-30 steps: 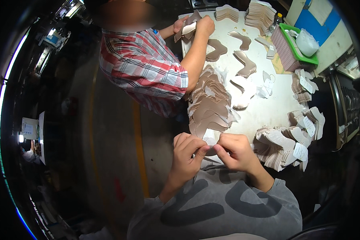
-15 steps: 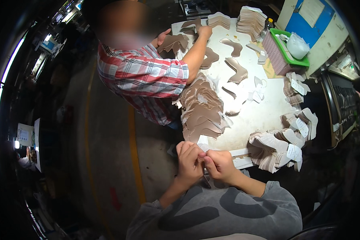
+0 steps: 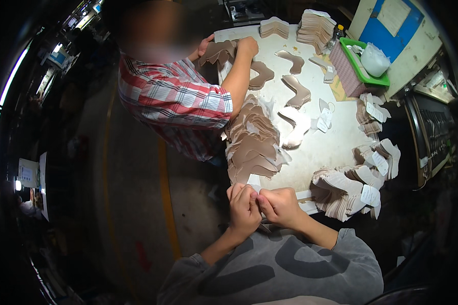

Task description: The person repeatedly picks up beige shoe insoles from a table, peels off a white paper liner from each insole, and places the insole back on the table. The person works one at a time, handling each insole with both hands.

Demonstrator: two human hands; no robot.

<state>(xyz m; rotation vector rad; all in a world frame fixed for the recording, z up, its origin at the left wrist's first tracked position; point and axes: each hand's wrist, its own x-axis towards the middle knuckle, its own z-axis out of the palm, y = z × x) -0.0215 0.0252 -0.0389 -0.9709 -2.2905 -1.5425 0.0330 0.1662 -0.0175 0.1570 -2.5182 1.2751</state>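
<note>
My left hand (image 3: 244, 209) and my right hand (image 3: 281, 206) are pressed together at the near edge of the white table (image 3: 323, 152). Their fingertips pinch a small white piece that the fingers almost wholly hide. Just beyond my hands lies a fanned pile of brown curved cut pieces (image 3: 252, 145). To the right of my right hand sits a heap of pale pieces with white tags (image 3: 348, 189).
A co-worker in a red plaid shirt (image 3: 180, 104) stands at the table's left side, hands on brown pieces (image 3: 220, 51) at the far corner. Single brown pieces (image 3: 300, 92) lie mid-table. Stacks (image 3: 315, 28) and a green basket (image 3: 364, 68) stand at the far right.
My hands have drawn closer together and the white piece, plain between them a second ago, is now covered by my fingers. The co-worker's hands have moved over the far brown pieces.
</note>
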